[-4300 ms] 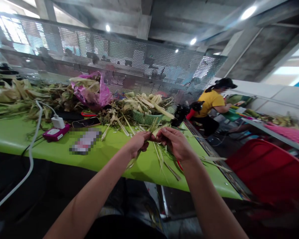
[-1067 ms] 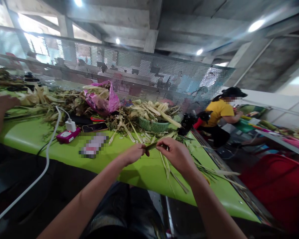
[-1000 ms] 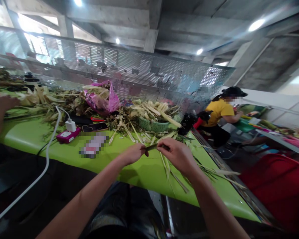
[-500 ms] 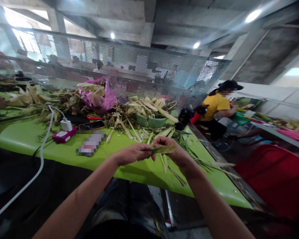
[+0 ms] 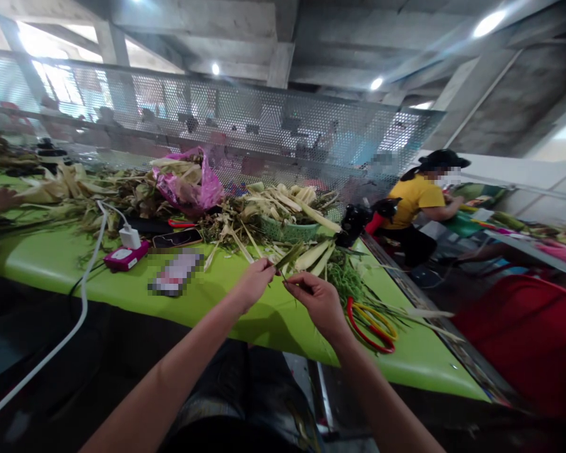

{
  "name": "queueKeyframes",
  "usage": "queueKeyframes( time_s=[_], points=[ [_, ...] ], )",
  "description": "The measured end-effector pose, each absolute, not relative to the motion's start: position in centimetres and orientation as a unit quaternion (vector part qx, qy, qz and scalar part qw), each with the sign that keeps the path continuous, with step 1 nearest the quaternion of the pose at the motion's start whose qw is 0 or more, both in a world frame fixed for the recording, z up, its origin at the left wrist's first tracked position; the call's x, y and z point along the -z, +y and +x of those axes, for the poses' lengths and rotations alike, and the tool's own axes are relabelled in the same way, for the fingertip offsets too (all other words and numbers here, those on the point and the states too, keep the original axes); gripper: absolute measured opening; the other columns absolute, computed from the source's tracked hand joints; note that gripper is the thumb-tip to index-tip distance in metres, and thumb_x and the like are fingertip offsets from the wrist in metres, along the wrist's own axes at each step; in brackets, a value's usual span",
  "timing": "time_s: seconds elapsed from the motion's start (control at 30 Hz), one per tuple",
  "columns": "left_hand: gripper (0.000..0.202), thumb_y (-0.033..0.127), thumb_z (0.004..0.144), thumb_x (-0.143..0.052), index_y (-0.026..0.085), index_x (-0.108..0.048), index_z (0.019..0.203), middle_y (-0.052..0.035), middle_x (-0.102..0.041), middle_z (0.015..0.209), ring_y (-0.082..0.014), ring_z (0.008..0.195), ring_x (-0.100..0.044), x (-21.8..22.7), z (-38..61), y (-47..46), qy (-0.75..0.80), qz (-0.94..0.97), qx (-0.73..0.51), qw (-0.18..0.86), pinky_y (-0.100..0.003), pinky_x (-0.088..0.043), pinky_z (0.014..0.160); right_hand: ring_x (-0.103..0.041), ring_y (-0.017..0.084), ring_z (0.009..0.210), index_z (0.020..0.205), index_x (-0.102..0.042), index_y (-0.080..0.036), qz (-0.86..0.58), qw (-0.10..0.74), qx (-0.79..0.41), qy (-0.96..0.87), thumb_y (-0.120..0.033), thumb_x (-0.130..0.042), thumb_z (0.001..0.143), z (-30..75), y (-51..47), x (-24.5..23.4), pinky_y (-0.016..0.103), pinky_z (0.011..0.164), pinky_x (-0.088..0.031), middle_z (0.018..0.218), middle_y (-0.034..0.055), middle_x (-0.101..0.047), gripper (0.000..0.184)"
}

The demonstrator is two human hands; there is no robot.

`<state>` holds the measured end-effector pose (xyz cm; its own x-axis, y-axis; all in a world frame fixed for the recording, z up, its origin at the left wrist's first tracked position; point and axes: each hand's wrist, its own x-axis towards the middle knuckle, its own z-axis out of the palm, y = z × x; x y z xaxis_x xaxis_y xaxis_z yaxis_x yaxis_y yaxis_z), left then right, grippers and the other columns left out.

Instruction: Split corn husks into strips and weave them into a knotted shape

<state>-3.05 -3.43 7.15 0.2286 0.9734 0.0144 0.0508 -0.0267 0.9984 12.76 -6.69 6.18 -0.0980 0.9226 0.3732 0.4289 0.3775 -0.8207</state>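
Just in front of the basket point(image 5: 285, 230), above the near part of the table point(image 5: 51, 267), the left hand point(image 5: 257, 282) and right hand point(image 5: 315, 303) meet over a narrow green strip point(image 5: 290, 255). The left thumb and forefinger are pressed together on its lower end, and the blade slants up toward the basket. The right fingertips are pinched on a thin dark sliver close by the left hand; the view is too small to be sure, but it looks like an edge peeled off the same strip. The work seems at an early or middle stage. The strip is whole along most of its length, the basket already holds pale trimmed pieces, and a large heap point(image 5: 75, 189) of husks left of the basket lies unsorted. The strip is slim, stiff enough to stand unsupported, fresh green and pointed. Red and yellow loops point(image 5: 370, 321) lie right of the basket, and a pink bag point(image 5: 195, 185) sits to its left.
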Motion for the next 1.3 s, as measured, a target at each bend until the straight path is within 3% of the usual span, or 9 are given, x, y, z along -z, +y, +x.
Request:
queueKeyframes(
  time_s=[0.17,0.43,0.57,0.77,0.97,1.1,1.3],
  points=[
    [0.012,0.014,0.079,-0.043,0.018,-0.044,0.068,0.0024,-0.044,0.065,-0.011,0.063,-0.039,-5.4,-2.6,-2.3,0.455,0.629,-0.439,0.453,-0.022,-0.031,0.062,-0.048,0.015,0.061,0.076,-0.066,-0.018,-0.498,0.451,-0.238,-0.701,-0.037,-0.061,0.079,12.2,-7.3,-6.1,0.027,0.058,-0.037,0.067,0.0017,-0.06,0.02],
    [0.016,0.022,0.085,-0.041,0.02,-0.052,0.073,-0.0044,-0.056,0.075,-0.0175,0.072,-0.05,-4.7,-3.2,-3.3,0.496,0.737,-0.355,0.292,-0.027,-0.035,0.068,-0.033,0.01,0.052,0.082,-0.063,-0.017,-0.517,0.481,-0.25,-0.663,-0.042,-0.063,0.076,12.0,-6.5,-5.4,0.024,0.049,-0.027,0.055,-0.0043,-0.042,0.025],
    [0.022,0.025,0.087,-0.035,0.018,-0.055,0.081,-0.0081,-0.061,0.084,-0.0199,0.077,-0.052,-5.5,-3.3,-3.8,0.501,0.769,-0.292,0.269,-0.03,-0.039,0.072,-0.036,0.01,0.054,0.078,-0.06,-0.017,-0.516,0.533,-0.249,-0.623,-0.042,-0.065,0.075,12.3,-6.2,-5.8,0.023,0.05,-0.03,0.061,-0.0032,-0.048,0.026],
    [0.026,0.023,0.087,-0.034,0.017,-0.059,0.084,-0.0063,-0.061,0.087,-0.0181,0.082,-0.053,-4.5,-3.4,-2.8,0.454,0.751,-0.328,0.349,-0.029,-0.04,0.077,-0.04,0.011,0.056,0.082,-0.062,-0.019,-0.503,0.551,-0.273,-0.607,-0.042,-0.064,0.076,13.0,-5.8,-5.4,0.024,0.053,-0.032,0.067,-0.002,-0.053,0.024],
    [0.025,0.027,0.086,-0.038,0.016,-0.056,0.073,0.0025,-0.04,0.06,-0.0101,0.055,-0.036,-5.1,-3.3,-3.0,0.446,0.628,-0.4,0.497,-0.022,-0.03,0.053,-0.038,0.011,0.055,0.08,-0.062,-0.018,-0.516,0.497,-0.313,-0.624,-0.046,-0.06,0.079,13.2,-6.1,-4.9,0.024,0.052,-0.028,0.062,-0.0027,-0.05,0.028],
    [0.02,0.027,0.085,-0.042,0.015,-0.053,0.072,0.0051,-0.031,0.058,-0.0068,0.047,-0.026,-5.7,-3.1,-3.5,0.423,0.554,-0.42,0.582,-0.02,-0.02,0.045,-0.032,0.01,0.052,0.08,-0.063,-0.018,-0.528,0.469,-0.294,-0.644,-0.047,-0.06,0.079,12.8,-6.1,-4.6,0.024,0.05,-0.023,0.057,-0.0045,-0.042,0.029],
    [0.018,0.029,0.087,-0.042,0.015,-0.05,0.078,0.0063,-0.03,0.059,-0.0043,0.044,-0.021,-6.1,-3.2,-3.8,0.409,0.502,-0.43,0.629,-0.018,-0.015,0.042,-0.027,0.011,0.046,0.098,-0.061,-0.021,-0.526,0.47,-0.282,-0.65,-0.04,-0.055,0.083,12.4,-6.4,-4.2,0.025,0.048,-0.022,0.05,-0.0082,-0.028,0.025]
  ],
)
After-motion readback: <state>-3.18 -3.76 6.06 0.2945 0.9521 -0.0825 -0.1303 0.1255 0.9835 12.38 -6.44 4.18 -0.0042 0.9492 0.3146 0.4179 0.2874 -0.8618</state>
